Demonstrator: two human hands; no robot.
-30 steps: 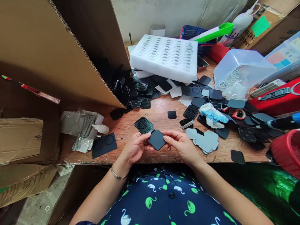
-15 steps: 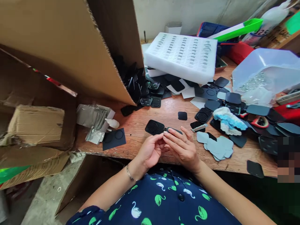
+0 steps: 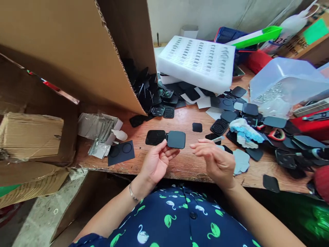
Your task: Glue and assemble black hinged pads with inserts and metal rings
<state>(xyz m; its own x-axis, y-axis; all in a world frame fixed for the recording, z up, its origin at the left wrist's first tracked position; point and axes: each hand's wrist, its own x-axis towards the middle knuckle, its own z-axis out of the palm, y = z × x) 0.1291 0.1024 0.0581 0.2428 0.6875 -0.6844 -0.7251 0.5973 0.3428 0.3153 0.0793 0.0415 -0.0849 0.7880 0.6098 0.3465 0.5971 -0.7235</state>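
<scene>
A brown cardboard box (image 3: 31,137) sits at the far left, under a large cardboard flap (image 3: 64,51) that leans over the wooden table (image 3: 185,166); beside the box lie crumpled plastic packets (image 3: 96,130), a small white nozzle (image 3: 120,134) and a dark card with two rings (image 3: 120,152), all near the table's front edge; the left hand (image 3: 155,163) comes next, palm up, its fingers curled and its fingertips pinching the lower edge of a black hinged piece (image 3: 176,139); this piece has a smooth square half towards the right and a ribbed grid half towards the left, and it shows against the table just beyond the hand, in the middle of the view; whether it rests on the wood or is held clear of it cannot be told; a small black square (image 3: 197,127) lies on the table just beyond it; the right hand (image 3: 218,163) is empty, close to the piece but apart from it, fingers loosely spread and slightly bent, thumb and forefinger pointing left; behind, a white foam tray (image 3: 196,61) sits on a heap of black parts; right of the hand lie stacked grey pads (image 3: 241,160), a blue and white cloth (image 3: 244,130) and a clear plastic tub (image 3: 282,85).
</scene>
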